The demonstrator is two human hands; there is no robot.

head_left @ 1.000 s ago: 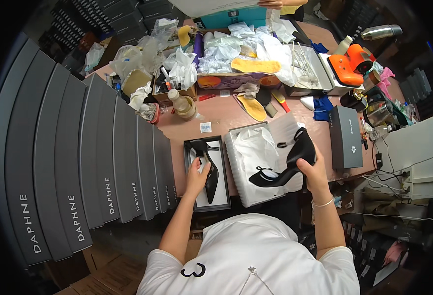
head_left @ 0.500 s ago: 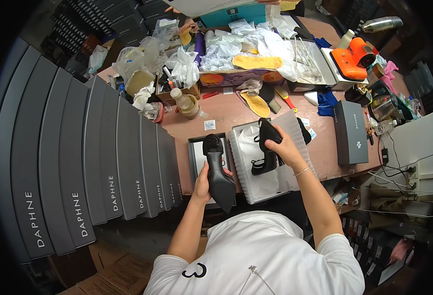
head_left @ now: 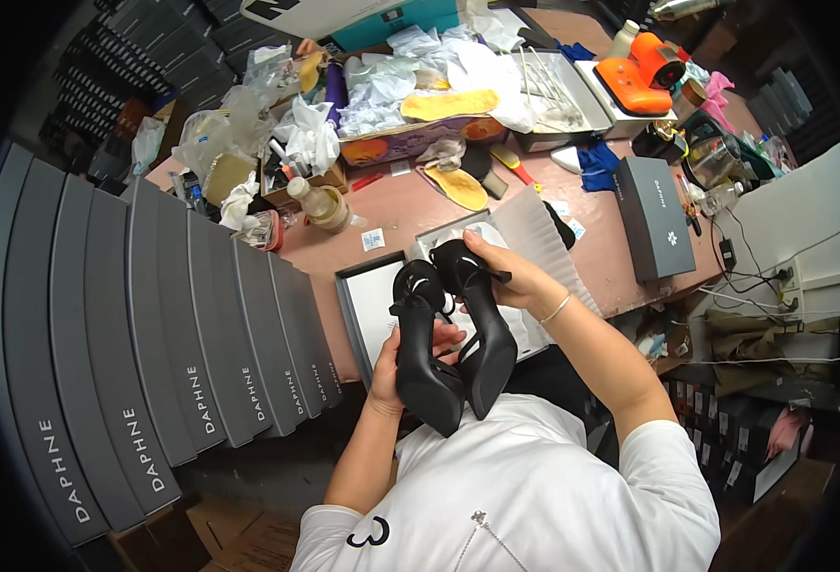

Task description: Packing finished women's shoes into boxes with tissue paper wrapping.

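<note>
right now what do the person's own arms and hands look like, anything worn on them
Both forearms are bare, coming out of the short sleeves of a white t-shirt. The left hand wears nothing visible. The right hand is bare too, with a thin silver-coloured bracelet around its wrist. No gloves or watch show.

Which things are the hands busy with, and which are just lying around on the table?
In use:
- left hand and right hand, each holding a black pointed high-heeled shoe
- open grey shoe box with white tissue paper

Just lying about:
- closed grey shoe box
- yellow insole
- orange tool
- small brown bottle
</note>
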